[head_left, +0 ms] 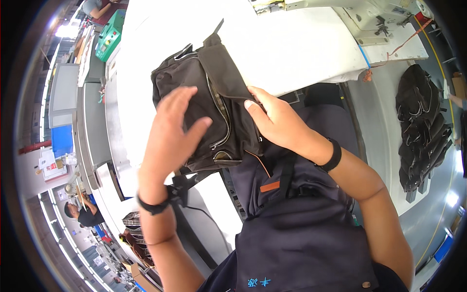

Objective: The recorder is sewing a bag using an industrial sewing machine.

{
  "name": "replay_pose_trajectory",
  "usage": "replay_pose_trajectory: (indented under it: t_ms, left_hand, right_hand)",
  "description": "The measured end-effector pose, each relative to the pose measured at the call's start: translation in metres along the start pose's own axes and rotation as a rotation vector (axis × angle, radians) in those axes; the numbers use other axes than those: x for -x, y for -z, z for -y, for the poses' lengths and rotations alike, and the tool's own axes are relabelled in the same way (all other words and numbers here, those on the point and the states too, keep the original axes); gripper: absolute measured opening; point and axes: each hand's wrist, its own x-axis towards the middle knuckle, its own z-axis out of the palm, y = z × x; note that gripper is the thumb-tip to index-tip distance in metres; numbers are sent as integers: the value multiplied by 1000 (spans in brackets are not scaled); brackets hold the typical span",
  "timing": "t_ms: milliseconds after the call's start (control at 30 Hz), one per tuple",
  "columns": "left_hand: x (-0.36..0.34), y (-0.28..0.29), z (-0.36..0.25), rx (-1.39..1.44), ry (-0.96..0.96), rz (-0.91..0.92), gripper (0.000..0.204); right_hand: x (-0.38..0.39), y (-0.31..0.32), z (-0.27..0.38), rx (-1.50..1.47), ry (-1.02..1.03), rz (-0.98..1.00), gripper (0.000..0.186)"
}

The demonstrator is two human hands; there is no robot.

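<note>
A dark olive fabric bag (192,73) with silver zips and a long flap lies at the edge of a white worktable (296,39). My left hand (172,129) is over its left front, fingers spread and slightly bent, holding nothing; whether the fingertips touch the cloth is unclear. My right hand (272,119) grips the bag's right flap edge, thumb on top and fingers curled round it. Below the bag, on my lap, is dark navy cloth (311,190) with a brown leather tab (270,186).
A white sewing machine (350,24) stands at the top right, a pile of dark bags (418,121) at right, a green machine (108,36) at upper left. Co-workers sit at upper left (95,9) and lower left (87,214); another's arm (455,100) shows at far right.
</note>
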Motion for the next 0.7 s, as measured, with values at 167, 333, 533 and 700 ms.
replay_pose_trajectory:
  t_ms: [167, 333, 533, 700]
  left_hand:
    - [34, -72, -26, -215, 154, -95, 85]
    - [36, -111, -28, -217, 218, -142, 93]
    - [34, -113, -11, -237, 176, -139, 81]
    - [40, -105, -7, -164, 165, -199, 71]
  right_hand:
    - [4, 1, -3, 485, 186, -19, 52]
    - [-3, -2, -12, 429, 285, -62, 31]
    - [-13, 17, -16, -224, -137, -99, 37]
    - [-10, 41, -24, -204, -356, -26, 24]
